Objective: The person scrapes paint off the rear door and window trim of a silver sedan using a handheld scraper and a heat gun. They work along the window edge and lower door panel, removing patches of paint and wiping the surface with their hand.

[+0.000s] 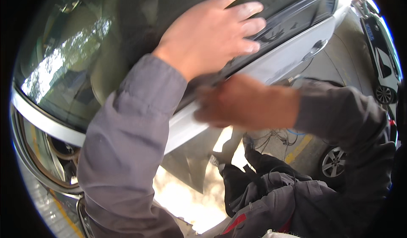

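The dark glass (127,38) of the car takes up the left and far part of the view, with bright reflections at its left and the pale door (280,62) along its right side. The left hand (212,32) is spread wide, laid palm down over the dark surface with its fingers toward the far right; nothing shows in its grasp. The right hand (250,102) is blurred, just nearer, by the edge where dark meets pale; its fingers look curled, but I cannot tell whether they hold anything. The glass should be stiff, smooth and rather slippery, heavy as a pane, though the car seems to carry its weight; its edges are likely the fragile part. A flat palm with spread fingers suits the broad face, and light fingertips the rim beside the black trim (309,2). Farther right is the door handle (318,47); cables (275,138) lie on the floor, near a wheel (333,161).
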Motion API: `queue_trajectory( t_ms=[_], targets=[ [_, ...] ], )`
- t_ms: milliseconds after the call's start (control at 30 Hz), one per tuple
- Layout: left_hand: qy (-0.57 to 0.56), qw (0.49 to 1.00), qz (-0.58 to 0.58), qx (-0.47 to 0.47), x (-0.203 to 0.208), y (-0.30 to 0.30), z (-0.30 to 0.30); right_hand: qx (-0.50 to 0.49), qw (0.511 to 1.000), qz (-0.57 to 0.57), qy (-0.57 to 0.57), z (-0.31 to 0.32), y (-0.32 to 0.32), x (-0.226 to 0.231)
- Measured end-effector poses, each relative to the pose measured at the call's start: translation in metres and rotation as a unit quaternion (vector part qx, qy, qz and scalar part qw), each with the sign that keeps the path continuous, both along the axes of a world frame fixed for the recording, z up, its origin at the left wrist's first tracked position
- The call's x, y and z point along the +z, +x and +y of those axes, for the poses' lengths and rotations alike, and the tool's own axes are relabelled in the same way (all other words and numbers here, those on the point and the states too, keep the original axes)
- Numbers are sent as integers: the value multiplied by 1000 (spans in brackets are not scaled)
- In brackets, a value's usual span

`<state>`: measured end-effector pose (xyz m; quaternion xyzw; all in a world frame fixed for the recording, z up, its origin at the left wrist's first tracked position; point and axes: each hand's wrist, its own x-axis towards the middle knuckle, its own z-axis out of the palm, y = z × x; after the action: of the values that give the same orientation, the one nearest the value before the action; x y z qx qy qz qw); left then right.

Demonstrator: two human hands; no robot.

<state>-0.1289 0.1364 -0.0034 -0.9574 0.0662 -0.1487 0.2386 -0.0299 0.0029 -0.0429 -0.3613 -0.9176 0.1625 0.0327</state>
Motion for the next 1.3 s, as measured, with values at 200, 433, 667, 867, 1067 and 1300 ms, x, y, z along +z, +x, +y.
queue_trajectory(
  t_ms=[200, 433, 667, 867, 1067, 1300],
  targets=[
    [29, 999, 4, -40, 18, -28, 0, 21, 990, -26, 135, 5, 73, 2],
    [5, 999, -7, -47, 5, -33, 3, 48, 987, -9, 154, 8, 61, -3],
    [31, 995, -67, -73, -7, -29, 8, 57, 985, 35, 156, 10, 2, -18],
    [26, 996, -56, -67, -17, -43, 20, 92, 988, 100, 72, 25, -43, -24],
    [50, 991, -84, -96, -31, -19, 28, 13, 993, 112, 41, 25, -75, -40],
    [61, 990, -84, -95, -31, -24, 27, 24, 989, 81, 121, 18, -94, -36]
  ],
)
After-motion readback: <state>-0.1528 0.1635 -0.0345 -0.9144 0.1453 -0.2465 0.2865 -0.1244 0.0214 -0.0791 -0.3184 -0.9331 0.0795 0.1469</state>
